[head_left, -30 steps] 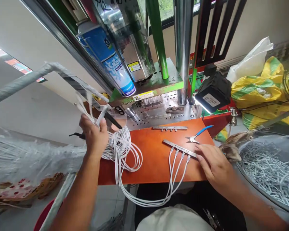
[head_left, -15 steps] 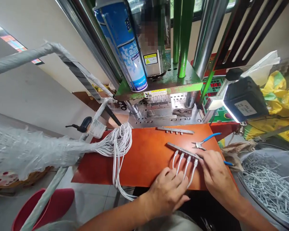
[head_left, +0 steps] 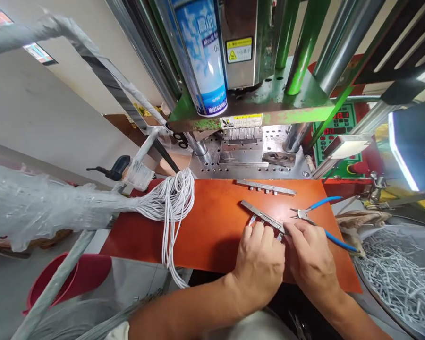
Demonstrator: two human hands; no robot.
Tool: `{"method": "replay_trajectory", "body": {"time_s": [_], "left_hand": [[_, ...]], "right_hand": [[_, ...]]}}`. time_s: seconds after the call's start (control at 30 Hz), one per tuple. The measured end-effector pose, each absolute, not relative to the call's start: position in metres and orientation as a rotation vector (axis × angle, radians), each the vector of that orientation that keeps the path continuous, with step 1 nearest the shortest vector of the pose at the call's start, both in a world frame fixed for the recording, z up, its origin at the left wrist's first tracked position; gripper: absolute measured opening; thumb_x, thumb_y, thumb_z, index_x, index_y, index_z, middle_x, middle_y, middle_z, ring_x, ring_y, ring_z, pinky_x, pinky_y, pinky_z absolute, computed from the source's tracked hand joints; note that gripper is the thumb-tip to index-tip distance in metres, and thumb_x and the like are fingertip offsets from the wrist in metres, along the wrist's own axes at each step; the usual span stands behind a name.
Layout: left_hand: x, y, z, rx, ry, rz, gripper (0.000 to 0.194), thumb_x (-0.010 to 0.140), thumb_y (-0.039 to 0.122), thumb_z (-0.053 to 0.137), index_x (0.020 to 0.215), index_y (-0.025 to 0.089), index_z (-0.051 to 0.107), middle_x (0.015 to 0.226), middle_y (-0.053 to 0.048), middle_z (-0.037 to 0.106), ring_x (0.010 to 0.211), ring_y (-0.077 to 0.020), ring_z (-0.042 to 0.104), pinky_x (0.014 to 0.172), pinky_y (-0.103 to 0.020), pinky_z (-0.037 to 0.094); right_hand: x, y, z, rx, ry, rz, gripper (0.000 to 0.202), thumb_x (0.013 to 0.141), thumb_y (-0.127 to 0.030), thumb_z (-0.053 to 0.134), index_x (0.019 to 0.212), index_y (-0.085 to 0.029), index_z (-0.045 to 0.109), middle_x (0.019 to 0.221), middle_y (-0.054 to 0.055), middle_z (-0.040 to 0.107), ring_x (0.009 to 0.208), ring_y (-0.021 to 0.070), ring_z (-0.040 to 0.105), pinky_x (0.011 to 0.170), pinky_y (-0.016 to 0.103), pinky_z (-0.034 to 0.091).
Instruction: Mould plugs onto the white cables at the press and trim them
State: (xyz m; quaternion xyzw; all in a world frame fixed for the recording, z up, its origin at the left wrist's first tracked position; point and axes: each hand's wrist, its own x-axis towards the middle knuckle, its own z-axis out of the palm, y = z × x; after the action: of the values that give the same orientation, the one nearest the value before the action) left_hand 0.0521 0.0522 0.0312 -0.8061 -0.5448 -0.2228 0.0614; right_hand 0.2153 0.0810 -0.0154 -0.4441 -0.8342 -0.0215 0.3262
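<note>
A slim metal bar (head_left: 258,212) lies slantwise on the orange-brown work board, with several cable plugs (head_left: 252,220) along its near edge. My left hand (head_left: 260,262) is closed over the white cables right below these plugs and hides most of them. At the bar's right end, my right hand (head_left: 311,255) pinches the metal between thumb and fingers. Farther back rests a second metal bar (head_left: 265,187) with small pegs along its near edge. Blue-handled pliers (head_left: 304,214) lie with open jaws just beyond my right hand.
A looped bundle of white cables (head_left: 179,198) hangs over the board's (head_left: 212,241) left side. Behind stands a green press (head_left: 279,111) with a spray can (head_left: 210,71) in front. A bin of white offcuts (head_left: 403,269) is at the right, a red bucket (head_left: 88,274) lower left.
My left hand has moved up the cables to the plugs and closed there. My right hand stays at the bar's end. The camera view has shifted, bringing the press nearer.
</note>
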Motion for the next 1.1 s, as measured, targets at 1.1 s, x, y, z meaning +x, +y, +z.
{"method": "replay_trajectory", "body": {"time_s": [1.1], "left_hand": [[0.009, 0.03, 0.011, -2.593, -1.247, -0.623, 0.046, 0.101, 0.054, 0.058, 0.122, 0.015, 0.069, 0.114, -0.012, 0.07, 0.103, -0.0267, 0.06, 0.09, -0.043, 0.048]], "right_hand": [[0.232, 0.13, 0.004, -1.088, -2.073, 0.323, 0.016, 0.108, -0.024, 0.047, 0.117, -0.022, 0.059, 0.101, 0.007, 0.059, 0.096, 0.0226, 0.054, 0.084, 0.038, 0.047]]}}
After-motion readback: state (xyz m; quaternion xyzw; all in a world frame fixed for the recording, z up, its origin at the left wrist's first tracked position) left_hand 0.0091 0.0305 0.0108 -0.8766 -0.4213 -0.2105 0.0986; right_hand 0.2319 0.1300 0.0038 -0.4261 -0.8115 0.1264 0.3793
